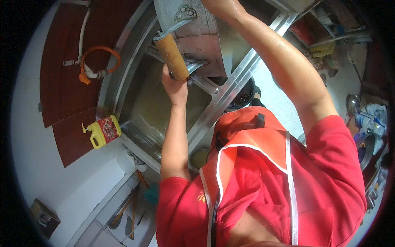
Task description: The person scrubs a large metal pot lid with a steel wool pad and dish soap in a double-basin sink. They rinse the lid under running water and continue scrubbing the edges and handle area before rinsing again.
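Note:
A large metal vessel [197, 43], with riveted brackets and a worn wooden handle [173, 57], stands tilted over the left basin of a steel sink [228, 81]. My left hand [176, 88] is low behind the handle's near end; its fingers are mostly hidden. Strands of a wire scourer [193, 78] stick out beside it, and the hand looks closed round it. At the top edge, my right hand [220, 6] reaches over the vessel's far part. Its fingers are cut off by the picture's rim, so what it touches is hidden. Murky water [148, 89] fills the left basin.
A yellow pump jug [106, 131] stands at the sink's left corner. An orange hose [101, 48] with a valve hangs by the brown wall panel. Below the sink's front rail is a dark round tub [243, 95], with a smaller bowl [199, 159] nearby. Shelves with utensils line the right.

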`<state>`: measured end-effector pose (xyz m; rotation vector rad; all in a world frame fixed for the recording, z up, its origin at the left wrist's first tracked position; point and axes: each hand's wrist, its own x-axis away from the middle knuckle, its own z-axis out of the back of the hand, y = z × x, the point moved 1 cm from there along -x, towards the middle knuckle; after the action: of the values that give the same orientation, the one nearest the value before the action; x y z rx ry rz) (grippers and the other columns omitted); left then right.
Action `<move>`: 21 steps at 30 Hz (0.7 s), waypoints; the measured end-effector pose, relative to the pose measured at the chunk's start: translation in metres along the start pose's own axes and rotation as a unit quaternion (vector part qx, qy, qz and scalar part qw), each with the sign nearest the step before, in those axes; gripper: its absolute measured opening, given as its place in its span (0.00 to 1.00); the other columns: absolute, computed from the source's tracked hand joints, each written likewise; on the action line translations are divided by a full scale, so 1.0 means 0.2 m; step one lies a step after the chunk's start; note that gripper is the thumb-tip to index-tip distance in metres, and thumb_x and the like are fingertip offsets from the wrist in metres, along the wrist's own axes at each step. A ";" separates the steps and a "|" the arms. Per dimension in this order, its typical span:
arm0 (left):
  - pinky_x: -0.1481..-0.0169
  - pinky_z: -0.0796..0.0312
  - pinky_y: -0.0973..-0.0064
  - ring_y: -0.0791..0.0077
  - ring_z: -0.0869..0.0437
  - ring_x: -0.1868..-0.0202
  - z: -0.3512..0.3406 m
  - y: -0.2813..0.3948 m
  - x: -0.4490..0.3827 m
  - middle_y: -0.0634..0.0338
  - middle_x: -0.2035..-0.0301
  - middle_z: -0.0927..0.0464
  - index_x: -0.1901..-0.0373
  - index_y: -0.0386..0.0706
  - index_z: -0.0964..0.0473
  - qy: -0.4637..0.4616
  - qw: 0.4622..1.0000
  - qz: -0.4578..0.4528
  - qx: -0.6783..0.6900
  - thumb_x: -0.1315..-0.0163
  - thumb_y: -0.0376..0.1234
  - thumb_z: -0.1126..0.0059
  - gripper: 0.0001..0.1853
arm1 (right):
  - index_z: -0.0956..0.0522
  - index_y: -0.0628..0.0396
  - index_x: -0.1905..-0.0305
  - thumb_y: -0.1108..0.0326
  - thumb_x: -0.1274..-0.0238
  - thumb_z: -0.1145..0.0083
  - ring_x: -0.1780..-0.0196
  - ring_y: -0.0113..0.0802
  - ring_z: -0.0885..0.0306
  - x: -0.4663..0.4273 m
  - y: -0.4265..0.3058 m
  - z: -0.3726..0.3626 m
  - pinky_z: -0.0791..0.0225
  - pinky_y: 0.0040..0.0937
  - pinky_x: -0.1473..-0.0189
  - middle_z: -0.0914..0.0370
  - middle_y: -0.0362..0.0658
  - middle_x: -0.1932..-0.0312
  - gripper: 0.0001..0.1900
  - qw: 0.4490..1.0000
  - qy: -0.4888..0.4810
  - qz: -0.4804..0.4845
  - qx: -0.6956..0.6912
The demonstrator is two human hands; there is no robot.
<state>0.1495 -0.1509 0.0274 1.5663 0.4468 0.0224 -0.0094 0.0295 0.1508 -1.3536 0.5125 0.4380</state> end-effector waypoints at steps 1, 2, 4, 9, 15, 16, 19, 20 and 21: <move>0.47 0.34 0.78 0.79 0.25 0.56 -0.02 0.01 0.03 0.65 0.61 0.24 0.51 0.36 0.26 0.006 1.000 0.014 0.027 0.45 0.33 0.32 0.21 | 0.35 0.64 0.32 0.68 0.33 0.45 0.28 0.54 0.35 -0.01 0.01 0.01 0.42 0.40 0.29 0.30 0.63 0.34 0.27 1.000 0.003 0.003 -0.002; 0.47 0.33 0.77 0.79 0.25 0.57 -0.04 0.03 0.03 0.63 0.62 0.23 0.52 0.35 0.26 0.020 1.000 0.000 0.007 0.44 0.34 0.31 0.21 | 0.34 0.64 0.32 0.68 0.33 0.45 0.28 0.54 0.35 -0.01 0.03 0.02 0.42 0.40 0.29 0.30 0.63 0.34 0.27 1.000 0.005 0.006 -0.004; 0.47 0.33 0.77 0.79 0.24 0.58 -0.07 0.14 -0.07 0.62 0.61 0.23 0.52 0.35 0.26 -0.002 0.997 -0.013 -0.073 0.43 0.36 0.30 0.22 | 0.34 0.64 0.32 0.68 0.33 0.45 0.28 0.54 0.35 -0.02 0.03 0.02 0.42 0.40 0.29 0.30 0.63 0.34 0.27 1.000 0.005 0.012 0.004; 0.51 0.31 0.74 0.77 0.23 0.61 -0.03 0.08 -0.01 0.63 0.64 0.23 0.58 0.35 0.27 0.033 0.994 -0.058 -0.083 0.42 0.36 0.29 0.18 | 0.35 0.65 0.32 0.69 0.33 0.45 0.28 0.53 0.35 -0.01 0.02 -0.01 0.42 0.40 0.29 0.31 0.62 0.33 0.27 1.000 -0.007 -0.005 -0.027; 0.55 0.31 0.73 0.75 0.24 0.64 -0.13 0.16 -0.02 0.61 0.68 0.24 0.65 0.37 0.31 0.100 0.979 -0.079 -0.160 0.43 0.29 0.32 0.13 | 0.34 0.66 0.32 0.69 0.33 0.46 0.29 0.53 0.34 -0.05 0.04 -0.02 0.41 0.40 0.29 0.30 0.63 0.34 0.26 0.999 0.000 0.012 -0.040; 0.56 0.31 0.73 0.75 0.24 0.65 -0.13 0.16 -0.03 0.61 0.69 0.25 0.66 0.37 0.31 0.105 0.982 -0.074 -0.140 0.43 0.28 0.33 0.13 | 0.34 0.67 0.33 0.70 0.33 0.46 0.29 0.53 0.34 -0.05 0.04 -0.03 0.41 0.40 0.29 0.30 0.63 0.35 0.26 0.999 -0.001 0.006 -0.053; 0.53 0.30 0.72 0.71 0.21 0.62 -0.08 0.04 0.03 0.58 0.66 0.22 0.62 0.35 0.28 0.117 0.974 -0.076 -0.179 0.43 0.27 0.34 0.12 | 0.34 0.67 0.33 0.70 0.33 0.47 0.30 0.55 0.33 -0.03 0.04 -0.03 0.40 0.40 0.30 0.30 0.64 0.35 0.26 0.999 0.004 0.038 -0.020; 0.51 0.30 0.72 0.70 0.20 0.61 -0.08 -0.01 0.08 0.57 0.65 0.21 0.61 0.34 0.28 0.126 0.971 -0.075 -0.190 0.43 0.27 0.34 0.13 | 0.34 0.67 0.33 0.70 0.33 0.47 0.30 0.55 0.33 -0.03 0.03 -0.03 0.40 0.40 0.30 0.30 0.64 0.35 0.26 0.999 -0.001 0.024 -0.030; 0.50 0.30 0.72 0.69 0.20 0.60 -0.10 -0.01 0.11 0.56 0.64 0.20 0.59 0.33 0.27 0.133 0.967 -0.076 -0.201 0.43 0.26 0.34 0.13 | 0.34 0.68 0.33 0.70 0.33 0.47 0.30 0.55 0.33 -0.01 0.03 -0.02 0.40 0.40 0.30 0.30 0.64 0.35 0.26 0.999 -0.003 0.011 -0.041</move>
<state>0.1637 -0.1244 0.0210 1.1289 0.7254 0.1973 -0.0147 0.0263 0.1471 -1.4255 0.5094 0.4849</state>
